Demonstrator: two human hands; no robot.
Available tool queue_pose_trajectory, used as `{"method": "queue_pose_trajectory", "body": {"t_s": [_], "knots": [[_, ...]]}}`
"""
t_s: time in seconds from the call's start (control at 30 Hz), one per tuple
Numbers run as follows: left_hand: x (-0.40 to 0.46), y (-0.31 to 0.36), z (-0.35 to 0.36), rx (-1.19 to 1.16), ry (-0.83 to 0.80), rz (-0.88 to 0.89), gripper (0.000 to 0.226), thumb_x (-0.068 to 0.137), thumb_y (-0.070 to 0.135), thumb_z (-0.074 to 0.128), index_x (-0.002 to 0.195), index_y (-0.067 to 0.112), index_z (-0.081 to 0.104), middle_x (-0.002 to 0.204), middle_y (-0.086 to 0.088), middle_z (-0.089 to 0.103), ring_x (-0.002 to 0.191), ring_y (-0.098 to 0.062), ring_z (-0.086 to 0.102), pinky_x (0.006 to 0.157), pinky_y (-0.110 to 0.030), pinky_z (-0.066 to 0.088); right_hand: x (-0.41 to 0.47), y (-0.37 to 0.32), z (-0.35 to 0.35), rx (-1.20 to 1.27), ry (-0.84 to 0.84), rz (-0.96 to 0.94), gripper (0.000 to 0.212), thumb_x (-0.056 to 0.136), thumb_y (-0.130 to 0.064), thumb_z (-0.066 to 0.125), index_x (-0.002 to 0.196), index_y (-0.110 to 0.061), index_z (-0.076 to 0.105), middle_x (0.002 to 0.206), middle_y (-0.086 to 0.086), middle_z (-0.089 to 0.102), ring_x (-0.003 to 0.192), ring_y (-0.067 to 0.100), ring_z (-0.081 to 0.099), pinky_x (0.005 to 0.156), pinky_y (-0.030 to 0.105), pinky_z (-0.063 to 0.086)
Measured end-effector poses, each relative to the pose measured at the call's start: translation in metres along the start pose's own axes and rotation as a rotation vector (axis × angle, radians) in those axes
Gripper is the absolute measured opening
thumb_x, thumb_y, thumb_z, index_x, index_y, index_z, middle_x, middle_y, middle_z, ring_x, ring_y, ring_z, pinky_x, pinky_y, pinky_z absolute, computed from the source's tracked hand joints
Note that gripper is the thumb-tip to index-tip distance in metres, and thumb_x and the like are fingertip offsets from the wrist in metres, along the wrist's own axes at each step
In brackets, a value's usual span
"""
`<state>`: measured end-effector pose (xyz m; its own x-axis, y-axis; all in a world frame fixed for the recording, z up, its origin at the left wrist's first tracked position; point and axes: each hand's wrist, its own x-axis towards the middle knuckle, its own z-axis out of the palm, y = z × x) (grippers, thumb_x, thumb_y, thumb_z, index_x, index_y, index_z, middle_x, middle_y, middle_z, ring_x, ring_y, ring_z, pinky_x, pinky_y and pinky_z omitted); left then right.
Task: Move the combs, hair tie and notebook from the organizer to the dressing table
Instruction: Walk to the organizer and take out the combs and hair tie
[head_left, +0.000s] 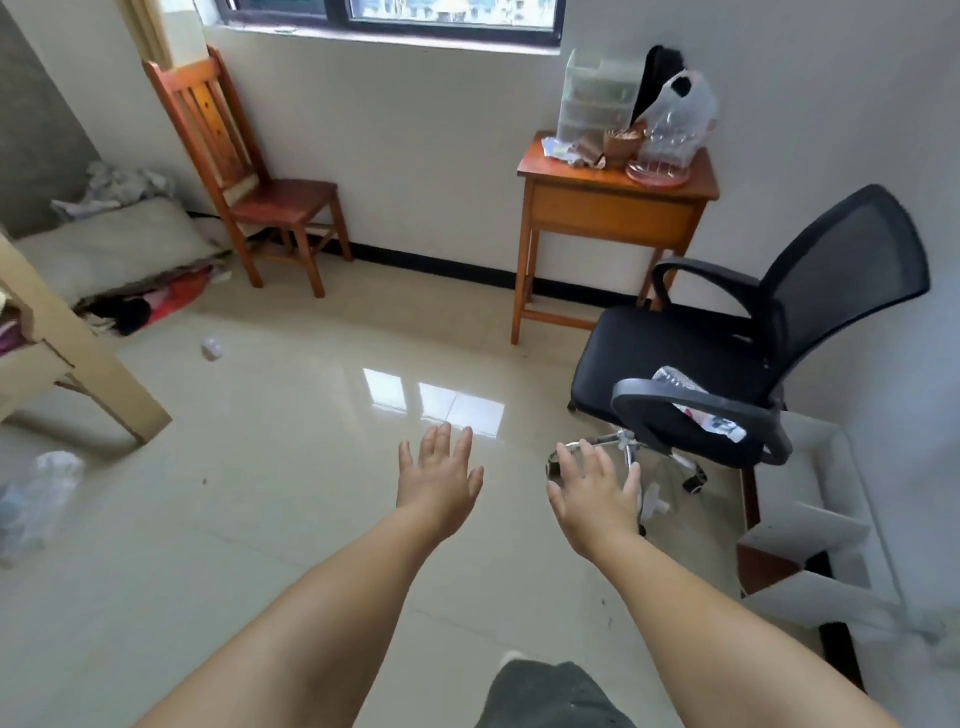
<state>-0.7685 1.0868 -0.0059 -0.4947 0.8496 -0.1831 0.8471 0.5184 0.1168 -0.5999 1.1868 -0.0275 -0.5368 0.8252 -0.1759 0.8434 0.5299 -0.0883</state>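
Note:
A clear plastic drawer organizer (597, 93) stands at the back of a small wooden table (618, 208) against the far wall, under the window. Its contents are too small to make out; no comb, hair tie or notebook is distinguishable. My left hand (441, 480) and my right hand (595, 491) are stretched out over the tiled floor, fingers spread, palms down, each holding nothing. Both hands are far short of the table.
A black mesh office chair (727, 364) with a plastic bottle on its seat stands in front of the table, to the right. A wooden chair (249, 171) sits at the back left. White shelving (815, 519) is low right. A plastic bag (680, 119) and pink dish rest on the table.

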Motion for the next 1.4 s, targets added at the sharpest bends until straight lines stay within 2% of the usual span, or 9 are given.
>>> {"method": "queue_pose_trajectory", "body": {"t_s": [0.27,0.43,0.63,0.77,0.9,1.2,1.3,1.4], "knots": [[0.218,0.017,-0.046,-0.008,0.011,0.017,0.057,0.096,0.043,0.021,0.147,0.023,0.005,0.158,-0.007,0.009,0.146,-0.022,0.005,0.116,-0.050,0.004,0.213,0.026,-0.056,-0.008,0.004,0.029,0.055,0.097,-0.044,0.020,0.148,-0.029,0.007,0.159,0.003,0.009,0.146,0.021,0.005,0.114,0.060,0.002],[0.376,0.026,-0.063,0.055,0.047,0.161,0.057,0.096,0.043,0.019,0.148,0.024,0.005,0.159,-0.007,0.009,0.146,-0.022,0.004,0.116,-0.051,0.002,0.359,0.039,-0.072,0.001,0.037,0.116,0.056,0.097,-0.044,0.020,0.148,-0.029,0.006,0.159,0.003,0.009,0.146,0.022,0.004,0.114,0.059,0.000],[0.560,0.022,-0.121,0.122,0.062,0.301,0.057,0.095,0.045,0.017,0.148,0.025,0.005,0.159,-0.006,0.009,0.146,-0.022,0.001,0.117,-0.052,0.001,0.519,0.038,-0.119,0.060,0.111,0.234,0.057,0.096,-0.045,0.022,0.148,-0.029,0.007,0.160,0.004,0.010,0.147,0.023,0.006,0.116,0.054,0.008],[0.665,0.032,-0.148,0.088,0.071,0.305,0.057,0.095,0.045,0.019,0.147,0.024,0.009,0.158,-0.009,0.014,0.146,-0.024,0.005,0.117,-0.053,0.003,0.608,0.046,-0.152,0.077,0.152,0.271,0.056,0.097,-0.044,0.026,0.148,-0.028,0.010,0.159,0.006,0.012,0.147,0.024,0.009,0.116,0.049,0.015],[0.764,0.051,-0.161,0.094,0.081,0.362,0.057,0.095,0.046,0.020,0.147,0.025,0.009,0.158,-0.007,0.015,0.146,-0.023,0.006,0.117,-0.053,0.003,0.710,0.066,-0.175,0.113,0.148,0.291,0.056,0.097,-0.043,0.025,0.148,-0.028,0.010,0.159,0.005,0.012,0.146,0.024,0.009,0.116,0.047,0.016],[1.025,0.125,-0.233,-0.009,0.196,0.273,0.056,0.094,0.044,0.021,0.147,0.027,0.008,0.159,-0.005,0.012,0.146,-0.021,0.006,0.118,-0.052,0.004,0.981,0.124,-0.251,0.196,0.220,0.181,0.056,0.096,-0.044,0.025,0.148,-0.027,0.015,0.159,0.004,0.012,0.145,0.023,0.012,0.113,0.046,0.022],[1.089,0.149,-0.265,-0.041,0.260,0.283,0.056,0.095,0.044,0.024,0.146,0.026,0.011,0.157,-0.004,0.017,0.145,-0.022,0.011,0.118,-0.050,0.008,1.052,0.143,-0.286,0.349,0.205,0.218,0.054,0.096,-0.041,0.025,0.146,-0.021,0.024,0.154,0.008,0.023,0.140,0.028,0.026,0.108,0.045,0.030],[1.146,0.166,-0.294,-0.098,0.314,0.308,0.057,0.093,0.040,0.033,0.145,0.025,0.016,0.155,-0.006,0.022,0.143,-0.024,0.016,0.117,-0.048,0.015,1.111,0.151,-0.311,0.748,0.126,0.310,0.045,0.098,-0.033,0.026,0.128,-0.007,0.046,0.135,0.020,0.048,0.118,0.034,0.049,0.093,0.037,0.039]]}}
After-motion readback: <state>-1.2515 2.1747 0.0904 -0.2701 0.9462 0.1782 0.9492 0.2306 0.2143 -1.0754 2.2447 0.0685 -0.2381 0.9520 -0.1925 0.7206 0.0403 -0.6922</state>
